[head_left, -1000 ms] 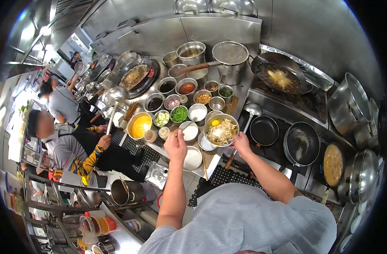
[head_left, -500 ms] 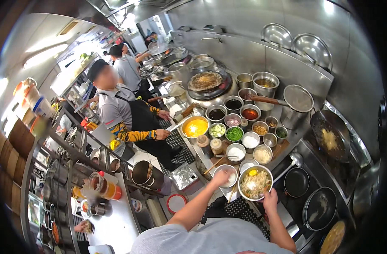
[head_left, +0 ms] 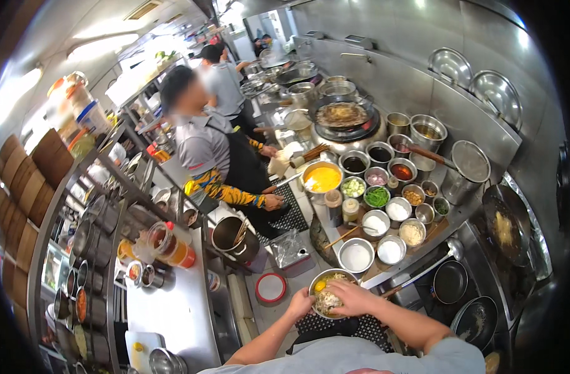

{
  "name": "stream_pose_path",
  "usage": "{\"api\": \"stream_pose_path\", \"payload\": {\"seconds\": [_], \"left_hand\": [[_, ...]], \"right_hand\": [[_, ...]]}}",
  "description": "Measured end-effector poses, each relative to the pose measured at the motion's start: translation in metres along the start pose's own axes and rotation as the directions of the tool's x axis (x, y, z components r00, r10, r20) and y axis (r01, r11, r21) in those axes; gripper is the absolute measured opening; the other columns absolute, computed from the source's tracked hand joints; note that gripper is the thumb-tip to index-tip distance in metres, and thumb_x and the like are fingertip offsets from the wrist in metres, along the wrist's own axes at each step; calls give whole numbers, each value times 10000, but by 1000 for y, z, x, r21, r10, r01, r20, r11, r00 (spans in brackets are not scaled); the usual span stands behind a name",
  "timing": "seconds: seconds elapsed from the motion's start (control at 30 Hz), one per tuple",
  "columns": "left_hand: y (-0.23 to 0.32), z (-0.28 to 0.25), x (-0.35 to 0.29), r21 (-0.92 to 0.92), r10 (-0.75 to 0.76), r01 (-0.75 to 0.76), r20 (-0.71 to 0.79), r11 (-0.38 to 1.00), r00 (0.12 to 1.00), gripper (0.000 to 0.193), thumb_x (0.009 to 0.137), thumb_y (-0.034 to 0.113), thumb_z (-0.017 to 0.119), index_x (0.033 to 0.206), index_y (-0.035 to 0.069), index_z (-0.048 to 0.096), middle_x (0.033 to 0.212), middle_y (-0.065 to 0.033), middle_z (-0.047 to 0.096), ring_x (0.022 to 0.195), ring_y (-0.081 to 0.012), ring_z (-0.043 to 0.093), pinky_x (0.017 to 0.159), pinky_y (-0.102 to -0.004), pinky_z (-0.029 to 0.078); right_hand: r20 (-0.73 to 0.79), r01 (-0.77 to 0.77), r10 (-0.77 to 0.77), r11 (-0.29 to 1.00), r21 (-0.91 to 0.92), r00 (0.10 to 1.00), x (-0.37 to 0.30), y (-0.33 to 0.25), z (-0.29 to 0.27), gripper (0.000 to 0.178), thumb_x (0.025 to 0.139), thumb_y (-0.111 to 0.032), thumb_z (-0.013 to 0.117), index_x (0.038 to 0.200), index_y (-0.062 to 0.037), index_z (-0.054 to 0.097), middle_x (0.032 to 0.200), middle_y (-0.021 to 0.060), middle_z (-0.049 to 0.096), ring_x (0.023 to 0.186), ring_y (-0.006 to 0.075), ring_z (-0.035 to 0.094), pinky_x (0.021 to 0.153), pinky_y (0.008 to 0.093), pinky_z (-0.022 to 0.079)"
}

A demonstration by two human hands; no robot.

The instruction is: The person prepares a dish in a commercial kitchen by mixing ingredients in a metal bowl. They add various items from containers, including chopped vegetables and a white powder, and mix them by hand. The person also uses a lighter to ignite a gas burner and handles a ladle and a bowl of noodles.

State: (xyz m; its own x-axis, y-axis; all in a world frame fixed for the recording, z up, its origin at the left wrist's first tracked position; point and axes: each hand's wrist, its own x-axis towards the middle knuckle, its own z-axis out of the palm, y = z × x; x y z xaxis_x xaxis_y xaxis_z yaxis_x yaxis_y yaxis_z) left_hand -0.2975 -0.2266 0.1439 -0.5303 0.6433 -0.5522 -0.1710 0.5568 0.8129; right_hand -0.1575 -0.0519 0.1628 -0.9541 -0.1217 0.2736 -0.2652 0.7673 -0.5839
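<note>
Close in front of me is a steel mixing bowl (head_left: 315,310) with a pale shredded food mixture (head_left: 326,303) and a raw egg yolk (head_left: 320,285) in it. My left hand (head_left: 301,304) is closed on the bowl's left rim. From the right, my right hand (head_left: 350,297) reaches over the rim, its fingers curled into the mixture; the fingertips are partly hidden. Just beyond stands a steel bowl of white powder (head_left: 356,254), with another bowl of white powder (head_left: 391,249) to its right. Neither hand touches these.
Seasoning bowls, sauces and a bowl of beaten egg (head_left: 322,178) crowd the counter ahead. A ladle (head_left: 454,248), frying pans (head_left: 450,282) and a wok (head_left: 503,227) are at right. A co-worker (head_left: 201,137) stands at left, beyond a stock pot (head_left: 232,240); shelving (head_left: 110,249) lines the left.
The mixing bowl has moved left and toward me. My left hand has left the white powder bowl and now holds the rim; my right hand has gone from the rim into the mixture.
</note>
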Motion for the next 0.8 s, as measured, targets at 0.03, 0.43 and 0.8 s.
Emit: {"api": "stream_pose_path", "payload": {"seconds": [0.03,0.43,0.8], "left_hand": [[-13,-4,1,-18,24,-24,-17,1000,1000,256,830,16,507,1073,-35,571,753,-88,633,492,-148,583,423,-276,472],[-169,-37,-44,-350,-62,-160,-547,923,835,118,805,-3,524,900,-13,593,724,-106,624,471,-193,589,392,-300,453],[-172,-74,-100,-457,-115,-222,-602,861,790,169,803,-6,500,951,-19,582,760,-124,625,492,-193,591,402,-311,491]], "right_hand": [[98,6,2,996,-86,995,19,0,7,680,760,-385,722,1297,-37,492,1302,219,510,1213,390,480,1042,453,384],[183,-422,424,905,-51,887,88,-19,189,567,726,-385,714,1088,34,592,1076,261,590,1024,419,585,919,451,479],[138,-280,312,937,-209,940,115,-88,202,400,748,-211,672,1081,-18,559,1171,235,565,1080,405,567,922,465,476]]}}
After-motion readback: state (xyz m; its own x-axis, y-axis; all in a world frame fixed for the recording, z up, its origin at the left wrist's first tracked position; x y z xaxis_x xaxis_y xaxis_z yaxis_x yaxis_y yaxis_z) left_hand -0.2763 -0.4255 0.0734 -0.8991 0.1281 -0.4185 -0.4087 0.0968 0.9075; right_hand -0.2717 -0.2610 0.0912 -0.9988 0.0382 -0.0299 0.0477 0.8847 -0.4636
